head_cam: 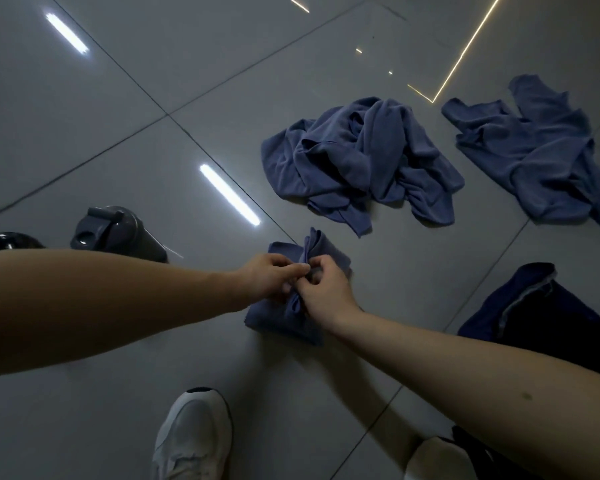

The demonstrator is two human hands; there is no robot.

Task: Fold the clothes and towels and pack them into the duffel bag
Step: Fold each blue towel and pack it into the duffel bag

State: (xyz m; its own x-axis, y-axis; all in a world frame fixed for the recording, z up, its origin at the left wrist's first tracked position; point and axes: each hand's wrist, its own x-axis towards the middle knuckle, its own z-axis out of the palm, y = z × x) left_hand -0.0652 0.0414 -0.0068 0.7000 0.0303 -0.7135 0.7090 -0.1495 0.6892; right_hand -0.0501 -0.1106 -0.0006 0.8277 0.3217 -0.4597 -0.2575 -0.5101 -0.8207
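My left hand (270, 276) and right hand (323, 293) both pinch the bunched blue towel (282, 322) lying on the floor (399, 289) beneath them.

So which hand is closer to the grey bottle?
Left. The left hand pinches the small cloth right of the bottle; the right hand grips it further right.

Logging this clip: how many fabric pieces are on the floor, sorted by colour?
Blue: 3 (a part-folded cloth pinched by the left hand and right hand, a crumpled cloth beyond it, another crumpled cloth at far right)
Dark navy fabric: 1
Total: 4
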